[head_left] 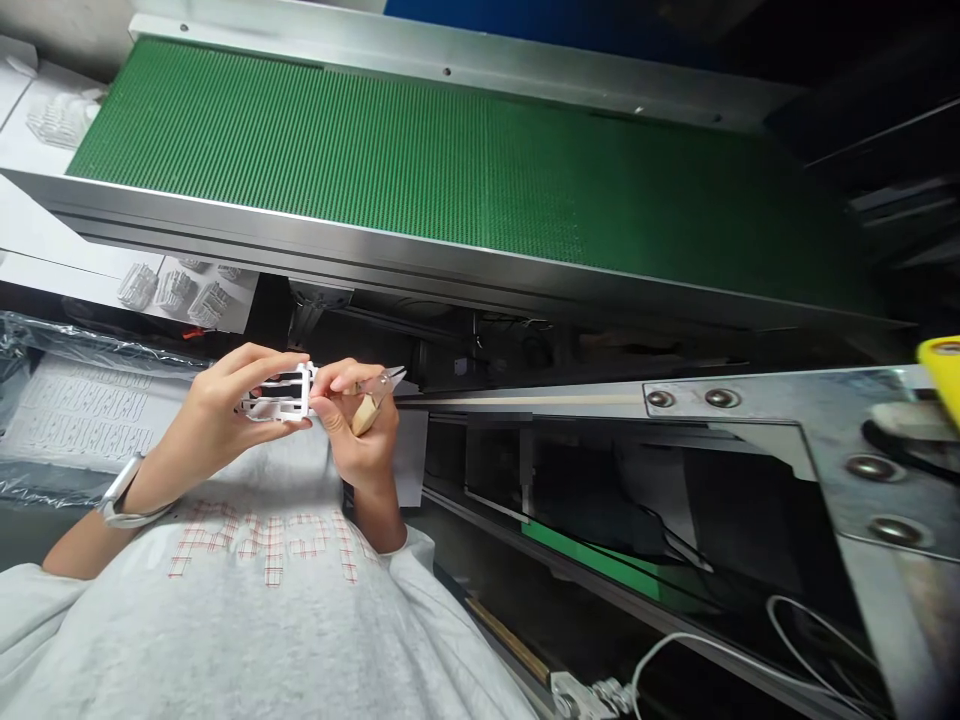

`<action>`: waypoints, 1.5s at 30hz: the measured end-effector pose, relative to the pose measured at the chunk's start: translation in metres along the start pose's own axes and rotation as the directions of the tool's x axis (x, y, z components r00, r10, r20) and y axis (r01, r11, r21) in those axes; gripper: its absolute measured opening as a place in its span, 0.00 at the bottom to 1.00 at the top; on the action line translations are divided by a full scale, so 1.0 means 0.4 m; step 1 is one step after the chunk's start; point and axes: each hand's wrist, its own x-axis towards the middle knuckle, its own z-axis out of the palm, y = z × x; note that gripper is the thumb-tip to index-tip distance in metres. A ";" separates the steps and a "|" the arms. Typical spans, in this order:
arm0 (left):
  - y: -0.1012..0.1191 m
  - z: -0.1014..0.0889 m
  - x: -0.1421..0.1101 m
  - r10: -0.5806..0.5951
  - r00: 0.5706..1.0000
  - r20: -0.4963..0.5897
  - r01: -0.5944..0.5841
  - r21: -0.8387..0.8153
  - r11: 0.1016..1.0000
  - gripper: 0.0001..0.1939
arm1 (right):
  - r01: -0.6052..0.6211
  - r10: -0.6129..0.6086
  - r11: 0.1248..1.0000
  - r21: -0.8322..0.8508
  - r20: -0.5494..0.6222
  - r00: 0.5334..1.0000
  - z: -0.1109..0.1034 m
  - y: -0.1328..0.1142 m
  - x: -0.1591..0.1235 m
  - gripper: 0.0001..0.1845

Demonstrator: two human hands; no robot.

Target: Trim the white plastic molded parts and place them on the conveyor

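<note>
In front of my chest, my left hand (214,400) grips a small white plastic frame (306,390) between thumb and fingers. The frame is open in the middle, with thin bars along its sides. At its right end, the thumb and fingertips of my right hand (356,430) pinch the frame's edge. Tucked in that same hand is a small tool (365,414) with a tan part and two pointed metal tips, which stick out to the right. Its exact kind is partly hidden by my fingers.
A green ribbed conveyor belt (322,150) with metal side rails runs across ahead. Clusters of white plastic parts (176,290) lie on a white surface at left. Below them, a plastic-lined box (82,410) holds rows of flat parts. A metal frame (750,400) and cables are at right.
</note>
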 end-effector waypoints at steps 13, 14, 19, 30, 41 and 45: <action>0.003 -0.019 0.005 -0.172 0.985 0.030 0.174 -0.176 0.969 0.26 | 0.047 -0.046 0.991 0.122 -0.012 0.999 0.016 0.001 -0.010 0.10; 0.002 -0.018 0.005 -0.172 0.985 0.025 0.173 -0.190 0.966 0.26 | 0.062 -0.059 0.989 0.133 -0.025 0.998 0.016 0.004 -0.007 0.10; -0.001 -0.020 0.004 -0.182 0.983 0.034 0.184 -0.268 0.945 0.25 | 0.076 -0.065 0.983 0.165 -0.069 0.995 0.002 0.011 0.005 0.12; -0.002 -0.018 0.012 -0.171 0.981 0.089 0.191 -0.344 0.919 0.27 | 0.075 -0.069 0.990 0.120 -0.054 0.996 -0.010 0.014 0.004 0.11; -0.003 -0.017 0.007 -0.180 0.981 0.070 0.193 -0.345 0.919 0.24 | 0.189 -0.192 0.964 -0.188 0.003 0.981 -0.047 0.009 -0.012 0.08; 0.002 -0.022 0.005 -0.165 0.983 0.076 0.182 -0.403 0.897 0.26 | 0.308 -0.267 0.746 -0.591 0.158 0.951 -0.092 -0.004 -0.017 0.21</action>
